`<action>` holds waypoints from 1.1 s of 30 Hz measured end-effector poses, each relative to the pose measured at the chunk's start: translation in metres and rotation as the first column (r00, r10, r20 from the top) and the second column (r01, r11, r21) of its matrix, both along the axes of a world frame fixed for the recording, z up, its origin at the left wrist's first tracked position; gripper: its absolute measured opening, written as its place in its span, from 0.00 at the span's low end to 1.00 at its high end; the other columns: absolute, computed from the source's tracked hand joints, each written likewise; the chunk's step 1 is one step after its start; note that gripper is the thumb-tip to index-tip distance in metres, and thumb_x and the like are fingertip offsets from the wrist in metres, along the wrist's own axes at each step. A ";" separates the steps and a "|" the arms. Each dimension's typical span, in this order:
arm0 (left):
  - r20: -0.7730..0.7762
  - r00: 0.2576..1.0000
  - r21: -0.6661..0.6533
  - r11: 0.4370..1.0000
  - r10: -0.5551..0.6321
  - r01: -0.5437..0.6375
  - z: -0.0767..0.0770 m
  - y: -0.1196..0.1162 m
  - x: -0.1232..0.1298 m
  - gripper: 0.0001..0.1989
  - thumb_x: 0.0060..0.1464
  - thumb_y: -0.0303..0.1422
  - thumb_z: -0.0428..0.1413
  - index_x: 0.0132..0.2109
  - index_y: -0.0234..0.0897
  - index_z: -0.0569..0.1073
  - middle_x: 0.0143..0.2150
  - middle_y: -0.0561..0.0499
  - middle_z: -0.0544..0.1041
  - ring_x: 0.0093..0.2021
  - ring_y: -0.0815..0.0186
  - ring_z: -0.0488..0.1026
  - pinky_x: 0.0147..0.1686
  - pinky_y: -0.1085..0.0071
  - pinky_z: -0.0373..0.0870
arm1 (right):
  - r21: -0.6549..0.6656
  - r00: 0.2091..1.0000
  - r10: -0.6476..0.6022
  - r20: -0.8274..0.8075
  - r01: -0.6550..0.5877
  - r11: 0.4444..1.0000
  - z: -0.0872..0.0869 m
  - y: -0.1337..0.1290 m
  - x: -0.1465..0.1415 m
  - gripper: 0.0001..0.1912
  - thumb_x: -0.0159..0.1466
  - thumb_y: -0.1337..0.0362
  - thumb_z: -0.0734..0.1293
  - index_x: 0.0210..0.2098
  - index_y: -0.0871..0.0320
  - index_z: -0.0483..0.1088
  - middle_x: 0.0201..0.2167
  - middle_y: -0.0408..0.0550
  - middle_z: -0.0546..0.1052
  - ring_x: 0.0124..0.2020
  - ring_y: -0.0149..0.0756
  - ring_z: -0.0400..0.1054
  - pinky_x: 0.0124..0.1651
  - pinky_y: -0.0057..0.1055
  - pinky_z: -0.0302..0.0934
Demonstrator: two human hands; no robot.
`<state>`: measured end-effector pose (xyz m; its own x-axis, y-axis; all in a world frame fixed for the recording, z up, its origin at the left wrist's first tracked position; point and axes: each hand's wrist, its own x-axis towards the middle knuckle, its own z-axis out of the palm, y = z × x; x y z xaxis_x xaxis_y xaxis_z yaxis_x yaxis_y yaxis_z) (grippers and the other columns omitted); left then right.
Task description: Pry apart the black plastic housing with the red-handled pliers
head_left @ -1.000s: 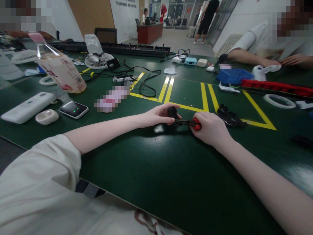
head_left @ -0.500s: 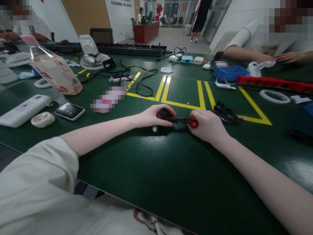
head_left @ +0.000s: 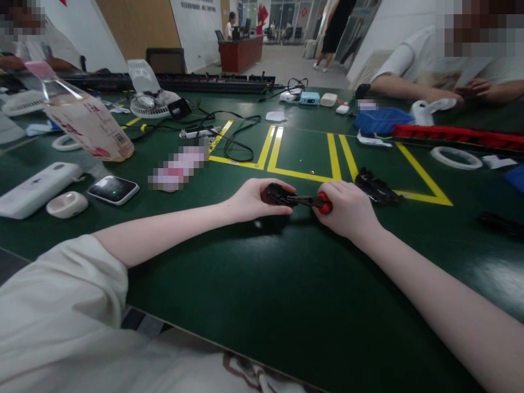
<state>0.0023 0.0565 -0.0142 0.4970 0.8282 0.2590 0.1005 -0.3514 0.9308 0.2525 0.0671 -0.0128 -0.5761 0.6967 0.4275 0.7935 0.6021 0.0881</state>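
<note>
Between the thumb and fingers of my left hand [head_left: 254, 201] is a small black part [head_left: 278, 194], held just above the green table [head_left: 245, 284]. My right hand [head_left: 347, 210] is closed round the red handles of a pair of pliers [head_left: 305, 201]. The dark jaws of the pliers point left and meet the right end of the black part. Whether the jaws are clamped is too small to tell. Right behind my right hand, a bunch of black parts [head_left: 377, 187] lies on the table near yellow tape.
At left are a tilted bottle [head_left: 88, 123], a white power bank [head_left: 39, 188], a small case [head_left: 67, 204] and a square device [head_left: 113, 189]. Behind are a fan [head_left: 151, 101] and black cables. A blue tray [head_left: 380, 121] and tape roll [head_left: 456, 158] lie right; people sit across.
The black part has turned slightly in my left hand, showing a smoother side. The pliers stay against it. The view has shifted a little, and the walking person in the background has moved.
</note>
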 end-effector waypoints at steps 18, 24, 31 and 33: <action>-0.104 0.995 0.162 0.987 0.000 0.017 -0.005 0.008 -0.004 0.19 0.49 0.32 0.67 0.43 0.35 0.67 0.48 0.44 0.78 0.48 0.61 0.77 0.51 0.60 0.72 | -0.005 1.000 -0.002 0.002 0.002 1.000 0.000 -0.002 -0.002 0.06 0.61 0.63 0.63 0.35 0.59 0.68 0.34 0.56 0.75 0.36 0.47 0.67 0.39 0.41 0.59; -0.203 0.975 0.330 0.944 0.088 -0.016 -0.003 0.004 -0.006 0.18 0.50 0.34 0.66 0.44 0.34 0.68 0.46 0.46 0.78 0.47 0.62 0.77 0.48 0.64 0.73 | -0.021 1.000 -0.009 0.023 0.009 1.000 0.001 -0.001 -0.003 0.06 0.60 0.64 0.62 0.34 0.59 0.68 0.33 0.56 0.75 0.35 0.45 0.66 0.38 0.40 0.59; -0.375 0.916 0.465 0.883 0.141 0.055 -0.002 -0.001 -0.005 0.25 0.56 0.39 0.63 0.57 0.35 0.71 0.54 0.45 0.78 0.53 0.61 0.77 0.53 0.65 0.72 | -0.050 0.999 -0.011 0.041 0.013 0.999 0.002 0.000 -0.004 0.06 0.60 0.64 0.62 0.34 0.59 0.68 0.32 0.56 0.74 0.35 0.45 0.66 0.38 0.39 0.58; -0.447 0.868 0.508 0.860 0.214 0.049 -0.002 -0.002 -0.004 0.26 0.57 0.42 0.62 0.59 0.35 0.71 0.54 0.44 0.79 0.51 0.59 0.77 0.51 0.63 0.72 | -0.074 0.999 -0.008 0.036 0.011 0.997 0.003 0.000 -0.004 0.05 0.60 0.64 0.62 0.33 0.59 0.68 0.32 0.56 0.74 0.35 0.45 0.66 0.39 0.39 0.58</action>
<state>-0.0018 0.0546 -0.0158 0.6000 0.6992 0.3887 0.5296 -0.7114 0.4620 0.2482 0.0668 -0.0096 -0.5834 0.7311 0.3538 0.7963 0.6006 0.0721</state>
